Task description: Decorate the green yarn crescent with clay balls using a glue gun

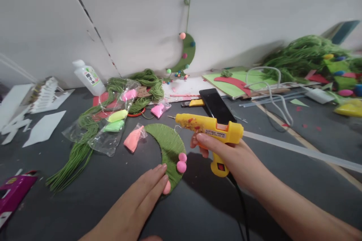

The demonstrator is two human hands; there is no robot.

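My right hand (223,147) grips a yellow hot glue gun (209,126), its metal nozzle pointing left above the table. A glue stick (299,148) trails from the back of the gun to the right. Below the nozzle lies a crescent moon wrapped in green yarn (166,141). Two pink balls (181,163) sit on its right edge, and a peach ball (167,187) is near the lower tip. Stretched flat, my left hand (138,192) rests its fingertips on the lower crescent, touching or close to the peach ball. The hand hides part of that tip.
Bags of coloured clay (134,139) and green yarn (82,147) lie left of the crescent. A white bottle (89,78) stands behind them. A black phone (217,105) and a yellow cutter (196,103) lie behind the gun. Another decorated crescent (190,51) hangs at the wall.
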